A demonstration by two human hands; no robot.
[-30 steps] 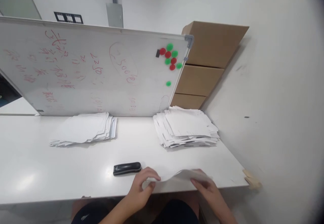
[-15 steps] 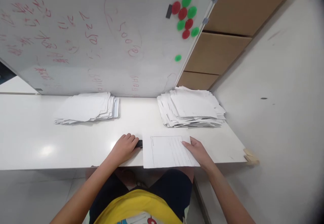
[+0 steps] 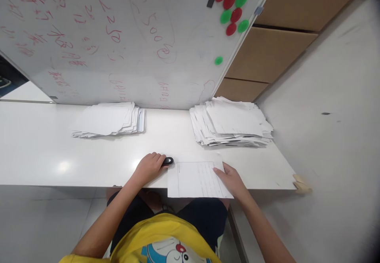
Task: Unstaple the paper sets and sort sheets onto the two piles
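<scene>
At the lower middle of the frame the left hand [image 3: 149, 168] lies curled over a black stapler [image 3: 168, 161], covering most of it so that only its rounded right end shows; the fingers are bent down around it in a grasp. Just to the right of the stapler, a sheet of paper [image 3: 194, 179] with faint printed lines lies flat at the near edge of the white table [image 3: 44, 152], its lower edge reaching slightly past the table's rim. The right hand [image 3: 232, 179] rests on the sheet's right side, fingers spread loose and flat, pressing the paper rather than gripping it. Farther back on the table, at centre left, sits a low stack of papers [image 3: 109, 119], and at centre right a thicker, untidy pile of papers [image 3: 233, 122]. Behind both leans a whiteboard [image 3: 118, 37] with red writing, carrying red and green magnets [image 3: 233, 5] at the upper right. Brown cardboard boxes [image 3: 267, 53] stand behind the board's right edge.
</scene>
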